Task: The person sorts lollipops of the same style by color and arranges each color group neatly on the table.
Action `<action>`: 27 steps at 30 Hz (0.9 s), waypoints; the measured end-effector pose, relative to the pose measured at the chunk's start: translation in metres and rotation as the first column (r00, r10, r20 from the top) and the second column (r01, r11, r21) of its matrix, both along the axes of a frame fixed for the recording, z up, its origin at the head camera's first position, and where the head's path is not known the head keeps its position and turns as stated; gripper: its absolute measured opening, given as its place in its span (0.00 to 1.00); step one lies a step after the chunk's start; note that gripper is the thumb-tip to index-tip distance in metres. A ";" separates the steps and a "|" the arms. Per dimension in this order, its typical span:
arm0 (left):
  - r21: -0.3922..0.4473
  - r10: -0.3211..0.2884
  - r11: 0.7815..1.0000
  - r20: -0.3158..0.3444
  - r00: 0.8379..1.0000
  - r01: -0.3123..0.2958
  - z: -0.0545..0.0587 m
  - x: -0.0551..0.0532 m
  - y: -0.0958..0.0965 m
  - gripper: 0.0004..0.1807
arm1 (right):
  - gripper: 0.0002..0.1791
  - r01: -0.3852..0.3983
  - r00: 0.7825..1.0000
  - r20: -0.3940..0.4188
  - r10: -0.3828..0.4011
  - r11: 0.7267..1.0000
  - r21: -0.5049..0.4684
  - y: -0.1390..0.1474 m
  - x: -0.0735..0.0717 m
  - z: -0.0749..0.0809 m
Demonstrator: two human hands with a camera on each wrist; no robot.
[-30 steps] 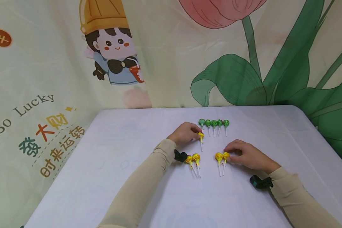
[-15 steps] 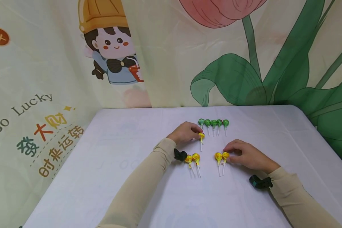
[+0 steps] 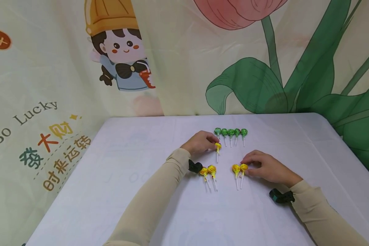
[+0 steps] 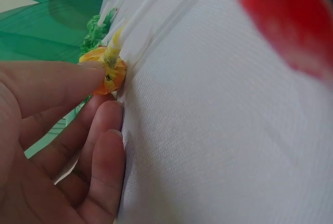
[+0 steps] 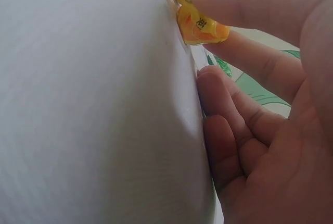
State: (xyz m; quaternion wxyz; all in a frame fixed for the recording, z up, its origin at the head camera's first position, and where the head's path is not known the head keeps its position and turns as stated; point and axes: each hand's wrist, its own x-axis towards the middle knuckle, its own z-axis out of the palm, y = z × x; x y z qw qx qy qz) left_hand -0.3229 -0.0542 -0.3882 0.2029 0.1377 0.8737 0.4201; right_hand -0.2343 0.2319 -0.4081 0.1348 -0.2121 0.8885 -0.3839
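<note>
My left hand (image 3: 200, 142) pinches the head of a yellow lollipop (image 3: 218, 146) between thumb and fingers, just below the left end of a row of green lollipops (image 3: 231, 132). The left wrist view shows the thumb on that yellow wrapper (image 4: 115, 75), its stick pointing away from the palm. My right hand (image 3: 265, 167) pinches the right one of two yellow lollipops (image 3: 243, 167), which lie side by side. In the right wrist view, thumb and forefinger hold its wrapper (image 5: 203, 26), with the other fingers resting on the cloth. Its neighbour, another yellow lollipop (image 3: 235, 169), lies at its left.
Two more yellow lollipops (image 3: 212, 169) lie near my left wrist, partly beside the black wrist camera (image 3: 195, 166). Another black camera (image 3: 281, 196) sits on my right wrist. A white cloth (image 3: 126, 191) covers the table, and a printed curtain (image 3: 184, 68) hangs behind it.
</note>
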 end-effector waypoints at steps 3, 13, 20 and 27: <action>-0.010 -0.009 1.000 -0.015 1.000 0.009 0.002 0.001 0.000 0.13 | 0.14 -0.005 1.000 0.001 0.005 1.000 0.000 0.000 -0.001 0.000; -0.008 -0.023 1.000 -0.018 1.000 0.023 0.002 0.000 0.000 0.14 | 0.13 -0.018 1.000 -0.012 0.018 1.000 -0.012 0.002 -0.001 0.001; 0.040 -0.020 0.999 0.021 1.000 0.020 0.001 -0.001 -0.003 0.15 | 0.12 -0.028 0.999 -0.022 0.028 1.000 -0.005 0.002 -0.001 0.001; 0.038 -0.024 0.999 0.041 0.999 0.023 0.006 0.002 -0.010 0.16 | 0.11 -0.028 0.999 -0.022 0.028 0.999 -0.015 0.004 -0.002 0.001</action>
